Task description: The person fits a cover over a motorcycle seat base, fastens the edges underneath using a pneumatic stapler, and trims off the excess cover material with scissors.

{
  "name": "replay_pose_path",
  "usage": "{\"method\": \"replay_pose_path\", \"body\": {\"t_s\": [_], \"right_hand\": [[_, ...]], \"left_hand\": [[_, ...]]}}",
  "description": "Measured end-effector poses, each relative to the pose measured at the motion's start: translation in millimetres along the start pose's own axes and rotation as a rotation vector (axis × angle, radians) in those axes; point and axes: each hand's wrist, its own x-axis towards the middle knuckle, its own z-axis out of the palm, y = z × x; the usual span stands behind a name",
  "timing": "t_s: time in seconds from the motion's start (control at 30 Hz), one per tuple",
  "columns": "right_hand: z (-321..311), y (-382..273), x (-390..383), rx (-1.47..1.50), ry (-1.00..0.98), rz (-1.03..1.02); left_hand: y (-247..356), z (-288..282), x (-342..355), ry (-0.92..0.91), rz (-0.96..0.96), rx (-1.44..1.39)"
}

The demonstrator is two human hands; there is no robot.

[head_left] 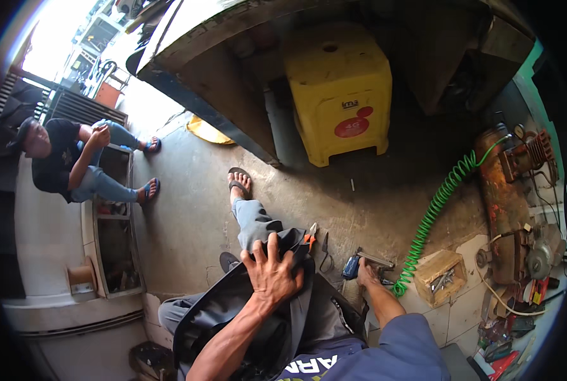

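Across my lap lies a black fabric bag [213, 330] with a zip along its right part. My left hand [274, 276] grips its upper part with curled fingers. At the right, my right hand [367, 273] is closed on a blue and metal nail or staple gun [352, 268], to which a green coiled air hose [436, 216] runs. On the floor just beyond the bag lie orange-handled pliers [311, 237] and dark scissors or snips [325, 251]. A wooden box [437, 263] of small metal pieces is right of the gun.
A yellow plastic stool [337, 82] stands under a bench [210, 95] ahead. A rusty compressor [496, 190] and scattered tools [496, 352] line the right side. A person [61, 165] in dark top and jeans sits at the left on a white cabinet edge, hands together.
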Motion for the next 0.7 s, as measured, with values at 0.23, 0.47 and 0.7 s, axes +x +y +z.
{"method": "replay_pose_path", "body": {"t_s": [0.23,0.47,0.7], "right_hand": [[-103.2,-45.1,-43.1,0.104,0.026,-0.135],[-241.1,-123.6,-220.7,0.723,0.293,-0.705],[-274.8,-180.8,-277.5,0.147,0.196,-0.488]], "left_hand": [[9.1,17.7,4.3,0.013,0.019,0.029],[4.6,23.4,2.0,0.028,0.029,-0.023],[-0.2,22.1,-2.0,0.069,0.036,-0.050]]}}
